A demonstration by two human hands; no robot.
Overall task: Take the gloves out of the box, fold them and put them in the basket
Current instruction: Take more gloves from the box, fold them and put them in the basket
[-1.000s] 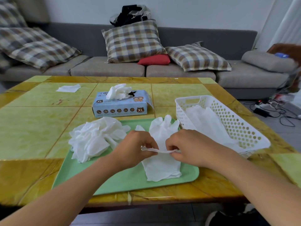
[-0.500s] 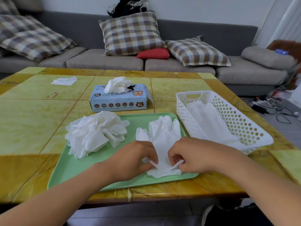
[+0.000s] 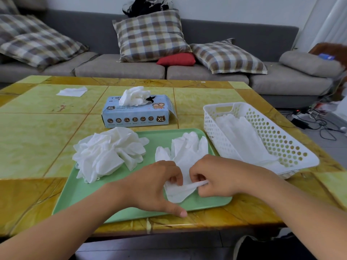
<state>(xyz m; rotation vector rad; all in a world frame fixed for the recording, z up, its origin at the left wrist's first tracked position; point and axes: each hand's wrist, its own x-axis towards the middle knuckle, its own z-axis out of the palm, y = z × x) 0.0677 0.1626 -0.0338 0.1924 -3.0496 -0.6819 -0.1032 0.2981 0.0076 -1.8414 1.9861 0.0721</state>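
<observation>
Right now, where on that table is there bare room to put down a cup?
The left side of the table is bare, between the napkin, the box and the tray. The far strip behind the box is bare too. The tray is crowded: glove pile, flat glove, both hands. The basket takes the right side.

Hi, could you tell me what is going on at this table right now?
A person is folding a white glove that lies flat on a green tray. The right hand pinches the glove's cuff edge, and the left hand has its fingers on the cuff beside it. A loose pile of gloves waits on the tray, more poke out of the box, and folded ones already lie in the white basket.
</observation>
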